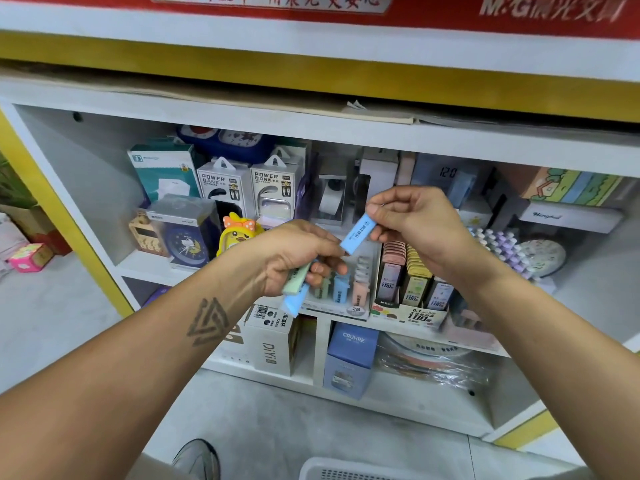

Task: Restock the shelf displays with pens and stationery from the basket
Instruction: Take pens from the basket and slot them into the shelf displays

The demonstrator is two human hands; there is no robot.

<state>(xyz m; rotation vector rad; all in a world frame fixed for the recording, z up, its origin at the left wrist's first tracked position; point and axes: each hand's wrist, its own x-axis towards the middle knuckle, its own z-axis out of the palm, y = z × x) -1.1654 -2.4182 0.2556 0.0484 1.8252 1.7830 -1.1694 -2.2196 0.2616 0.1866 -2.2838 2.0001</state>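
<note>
Right hand (414,223) raised in front of the middle shelf, thumb and fingers pinching the upper end of a blue lead case (356,234), slanted down-left with its lower end nearly meeting the left knuckles. Left hand (298,256) just below and beside it, fingers curled round a green case (295,277) and a second blue case (294,301), both poking out under the palm toward the shelf edge. Directly beneath, at the front lip of the shelf (194,271), a display tray (346,308) marked 2B, holding upright green, blue and pink cases with open slots between them. Touching its right side, a cardboard display box (408,315) packed tight with refill boxes, overhanging the lip slightly. Left of the hands, a yellow chick toy (235,233) and a clock box (183,230) close to the edge. Behind, power bank boxes (249,188) filling the back. Free air only between the hands and the tray. White basket (346,471) rim at the bottom edge, on the floor, well below the shelves, beside a shoe (197,459).
</note>
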